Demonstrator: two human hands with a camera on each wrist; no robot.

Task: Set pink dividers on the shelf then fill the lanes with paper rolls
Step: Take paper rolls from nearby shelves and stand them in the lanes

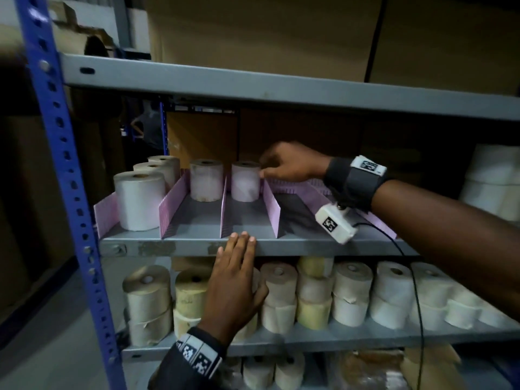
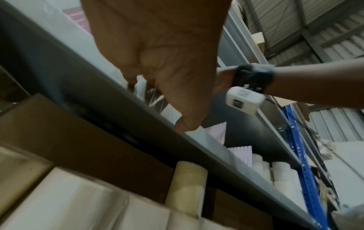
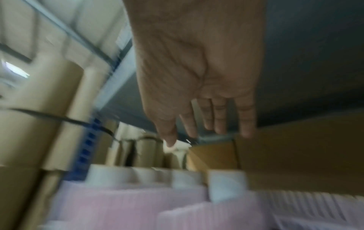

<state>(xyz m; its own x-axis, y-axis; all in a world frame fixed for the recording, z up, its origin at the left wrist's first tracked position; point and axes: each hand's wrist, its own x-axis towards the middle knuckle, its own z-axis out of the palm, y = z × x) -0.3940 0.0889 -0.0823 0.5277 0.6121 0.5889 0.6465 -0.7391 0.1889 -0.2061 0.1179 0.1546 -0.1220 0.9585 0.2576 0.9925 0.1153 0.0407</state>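
Note:
Pink dividers [image 1: 173,206] stand on the grey middle shelf [image 1: 295,246] and split it into lanes. The leftmost lane holds three white paper rolls [image 1: 139,201]. One roll [image 1: 206,180] stands at the back of the second lane. Another roll [image 1: 245,181] stands at the back of the third lane. My right hand [image 1: 281,164] reaches in beside that roll, its thumb tip at the roll's right side. The blurred right wrist view shows this hand [image 3: 197,77] with straight, spread fingers and nothing in it. My left hand [image 1: 239,249] lies flat on the shelf's front edge, palm [image 2: 157,62] against the lip.
The lower shelf carries several stacked paper rolls [image 1: 351,291]. A blue upright [image 1: 64,164] bounds the left side, and the upper shelf [image 1: 281,91] hangs close above. Brown cartons [image 1: 202,136] close the back. More white rolls [image 1: 495,175] sit at the right. A black cable [image 1: 413,277] hangs from my right wrist.

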